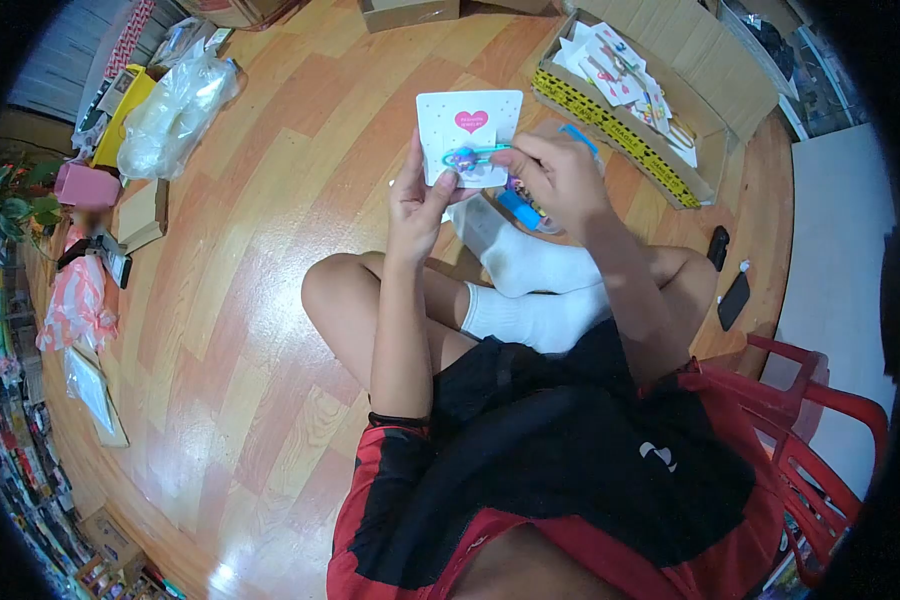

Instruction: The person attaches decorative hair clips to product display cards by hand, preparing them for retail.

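My left hand (422,200) grips a white jewelry card (440,115) by its lower left edge, thumb in front. The card has a pink heart printed near its top and small dots around it. Across its lower half lies a turquoise hair clip (464,158) with a purplish-blue ornament, close above my left thumb. My right hand (560,178) pinches the clip's right end between thumb and fingers at the card's right edge. Partly hidden behind my right hand is a bright blue item (518,208) with purple pieces beside it on the floor.
An open cardboard box (620,135) with yellow-and-black tape holds several similar cards at the upper right. A clear plastic bag (175,115) and a pink container (87,186) sit at the left. A dark phone-like object (734,300) and red chair (805,400) are at the right.
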### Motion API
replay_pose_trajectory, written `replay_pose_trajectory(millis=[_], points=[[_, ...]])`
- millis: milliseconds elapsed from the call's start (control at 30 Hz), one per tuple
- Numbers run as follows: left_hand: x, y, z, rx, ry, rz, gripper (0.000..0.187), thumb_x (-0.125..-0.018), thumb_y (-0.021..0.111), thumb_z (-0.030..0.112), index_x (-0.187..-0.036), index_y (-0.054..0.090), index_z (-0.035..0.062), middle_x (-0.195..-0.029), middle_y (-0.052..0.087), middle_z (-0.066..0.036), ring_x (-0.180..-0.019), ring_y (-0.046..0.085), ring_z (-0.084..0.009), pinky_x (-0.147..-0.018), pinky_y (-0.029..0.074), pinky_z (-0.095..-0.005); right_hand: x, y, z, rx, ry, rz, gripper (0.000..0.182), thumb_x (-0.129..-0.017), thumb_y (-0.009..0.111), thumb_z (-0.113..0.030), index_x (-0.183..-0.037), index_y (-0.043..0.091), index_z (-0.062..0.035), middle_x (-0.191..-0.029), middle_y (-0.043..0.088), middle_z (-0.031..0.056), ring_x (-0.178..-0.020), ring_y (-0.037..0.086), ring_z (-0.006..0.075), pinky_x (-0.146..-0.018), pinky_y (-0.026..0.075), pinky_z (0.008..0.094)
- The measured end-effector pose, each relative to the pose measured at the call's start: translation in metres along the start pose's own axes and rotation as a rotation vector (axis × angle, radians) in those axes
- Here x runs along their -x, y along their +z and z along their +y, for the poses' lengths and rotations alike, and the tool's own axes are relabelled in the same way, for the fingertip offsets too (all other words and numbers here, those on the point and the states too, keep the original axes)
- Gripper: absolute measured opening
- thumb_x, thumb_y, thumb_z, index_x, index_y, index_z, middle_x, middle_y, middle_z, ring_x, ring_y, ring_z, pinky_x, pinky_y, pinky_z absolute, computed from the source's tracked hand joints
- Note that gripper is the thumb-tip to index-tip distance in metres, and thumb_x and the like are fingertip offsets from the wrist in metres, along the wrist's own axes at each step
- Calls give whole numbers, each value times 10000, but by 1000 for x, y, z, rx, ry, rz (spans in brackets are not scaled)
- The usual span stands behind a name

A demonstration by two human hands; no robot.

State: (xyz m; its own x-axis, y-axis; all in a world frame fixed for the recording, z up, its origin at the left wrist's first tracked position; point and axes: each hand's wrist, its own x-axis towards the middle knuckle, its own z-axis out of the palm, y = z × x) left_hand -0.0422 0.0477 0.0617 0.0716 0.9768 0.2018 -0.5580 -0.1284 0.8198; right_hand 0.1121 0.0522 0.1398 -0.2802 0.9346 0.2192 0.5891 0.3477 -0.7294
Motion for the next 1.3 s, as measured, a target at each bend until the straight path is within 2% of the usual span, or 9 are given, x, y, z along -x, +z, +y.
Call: replay_pose_trajectory(millis=[133, 200, 433, 500, 833, 933, 1000, 1133, 1300], points=[[1, 0, 0, 7, 8, -8, 555, -803, 471, 41, -1278, 191, 105, -1131, 430, -115, -923, 513, -187, -683, 505, -276, 0, -1, 0, 6, -1, 8, 238, -786, 528, -257, -720, 550, -29, -501, 445, 57, -450, 388, 108, -426, 318, 251], [1, 0, 0, 0, 1, -17, 552, -804, 469, 39, -1277, 193, 107, -1129, 432, -115, -919, 516, -186, -681, 507, -274, 0, -5, -4, 55, 37, -52, 178, -791, 496, -212, -855, 607, -89, -548, 495, 140, -473, 496, 234, -454, 361, 309], [0, -1, -1, -6, -2, -18, 550, -804, 470, 40, -1276, 196, 104, -1126, 431, -115, -911, 518, -187, -689, 505, -281, -3, 0, 6, 68, -43, -48, 198, -796, 480, -246, -839, 606, -99, -578, 522, 128, -535, 528, 254, -489, 383, 329], [0, -2, -1, 0, -1, -23, 549, -804, 470, 41, -1276, 196, 103, -1127, 428, -115, -910, 518, -188, -692, 504, -285, -4, 1, 7, 71, -58, -44, 182, -776, 523, -224, -788, 597, -58, -581, 520, 104, -513, 511, 213, -468, 373, 293], [-1, -3, -3, 55, -53, -12, 548, -797, 486, 54, -1269, 208, 75, -1196, 367, -114, -963, 484, -192, -693, 504, -287, -4, -5, 7, 130, -105, -51, 193, -756, 545, -247, -800, 596, -66, -559, 503, 96, -482, 489, 191, -462, 367, 288], [-3, -3, -4, 41, -47, 1, 545, -793, 492, 54, -1265, 219, 66, -1204, 362, -113, -950, 490, -183, -684, 505, -279, -4, -10, 6, 146, 45, -139, 197, -742, 577, -234, -789, 594, -43, -544, 503, 42, -450, 457, 105, -445, 361, 254], [-5, -3, -5, 31, -40, 5, 545, -790, 495, 55, -1263, 223, 64, -1207, 361, -114, -943, 494, -177, -677, 506, -272, -1, -7, 10, -144, 145, -150, 199, -742, 595, -204, -774, 577, -9, -539, 486, -14, -459, 421, 27, -426, 341, 207], [-5, -5, -4, -118, -69, 4, 529, -806, 461, 57, -1267, 203, 56, -1120, 438, -118, -925, 513, -183, -669, 503, -271, 3, -4, 23, -339, 259, -236, 169, -763, 578, -168, -752, 558, -1, -564, 480, -37, -504, 422, 4, -432, 324, 170], [-5, -6, -4, -225, -153, -44, 492, -822, 467, 112, -1258, 245, 58, -1014, 515, -106, -875, 537, -170, -659, 487, -258, 4, -9, 44, -575, 253, -95, 227, -779, 559, -219, -714, 534, -2, -557, 492, -21, -469, 395, 15, -430, 318, 161]])
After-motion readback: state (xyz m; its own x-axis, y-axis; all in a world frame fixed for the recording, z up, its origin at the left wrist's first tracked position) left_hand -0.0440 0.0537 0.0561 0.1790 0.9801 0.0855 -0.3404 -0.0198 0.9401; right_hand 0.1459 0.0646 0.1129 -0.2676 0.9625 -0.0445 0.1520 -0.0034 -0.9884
